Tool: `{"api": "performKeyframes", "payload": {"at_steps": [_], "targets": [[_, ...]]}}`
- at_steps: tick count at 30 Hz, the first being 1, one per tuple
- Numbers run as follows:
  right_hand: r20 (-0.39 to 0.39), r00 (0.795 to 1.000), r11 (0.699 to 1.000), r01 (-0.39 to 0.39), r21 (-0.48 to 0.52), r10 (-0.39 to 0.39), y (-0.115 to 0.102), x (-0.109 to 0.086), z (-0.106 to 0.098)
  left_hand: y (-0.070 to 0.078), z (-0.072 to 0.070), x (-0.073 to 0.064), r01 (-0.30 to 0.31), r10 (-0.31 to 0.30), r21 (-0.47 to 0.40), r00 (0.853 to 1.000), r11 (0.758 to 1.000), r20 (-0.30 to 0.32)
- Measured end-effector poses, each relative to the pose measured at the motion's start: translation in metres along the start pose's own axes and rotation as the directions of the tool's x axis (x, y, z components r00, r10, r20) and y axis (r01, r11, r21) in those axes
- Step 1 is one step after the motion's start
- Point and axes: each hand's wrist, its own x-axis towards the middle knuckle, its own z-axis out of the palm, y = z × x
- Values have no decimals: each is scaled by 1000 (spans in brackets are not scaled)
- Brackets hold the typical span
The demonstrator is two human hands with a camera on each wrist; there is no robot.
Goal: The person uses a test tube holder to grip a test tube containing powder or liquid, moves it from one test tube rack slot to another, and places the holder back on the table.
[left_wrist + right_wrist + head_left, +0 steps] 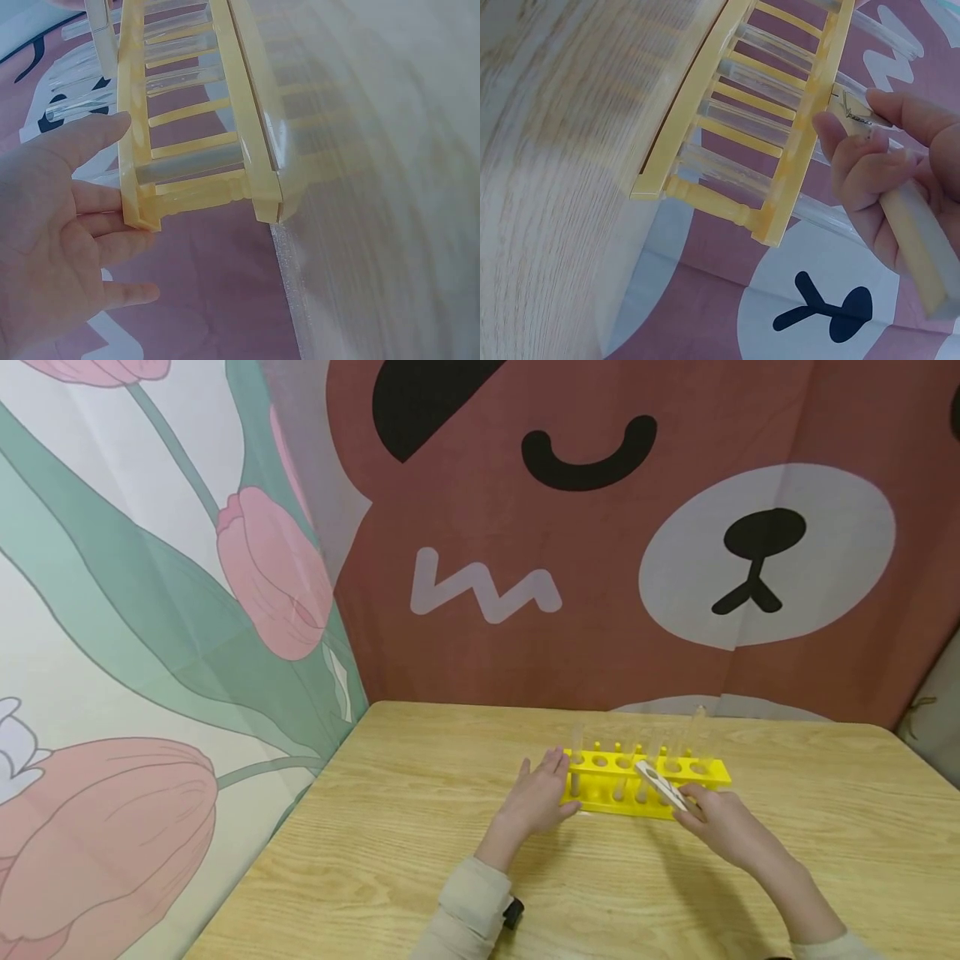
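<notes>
A yellow test tube rack (622, 811) stands on the table with several clear test tubes in its holes. One tube (699, 724) near the right end rises higher than the others. My left hand (534, 797) touches the rack's left end; in the left wrist view its fingers are extended along the top plate. A tube (191, 163) by that end looks greyish. My right hand (723, 827) grips a wooden test tube clamp (921, 244) with a metal spring. The clamp's tip lies over the rack's front upper edge; I cannot tell whether it holds a tube.
The wood-grain table (375, 835) extends around the rack. Behind it hangs a cloth with a bear print (480, 660), and a tulip-print cloth (150, 677) hangs on the left. A small black object (513, 912) sits at the left sleeve.
</notes>
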Motion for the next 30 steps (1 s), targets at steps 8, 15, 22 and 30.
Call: {"api": "performKeyframes", "payload": {"at_steps": [8,15,22,30], "targets": [[17,1000,999,-20,31,20,-1,0,0,1,-1,1,0,-1,12,1000,1000,3],[-3,1000,1000,3,-15,-3,1,0,1,1,-1,1,5,-5,3,1000,1000,8],[-13,1000,1000,5,-30,-5,1,0,2,1,-2,0,-4,3,-10,1000,1000,-2],[-50,998,998,34,-53,-37,1,0,3,2,-3,0,4,-4,-2,1000,1000,19]]}}
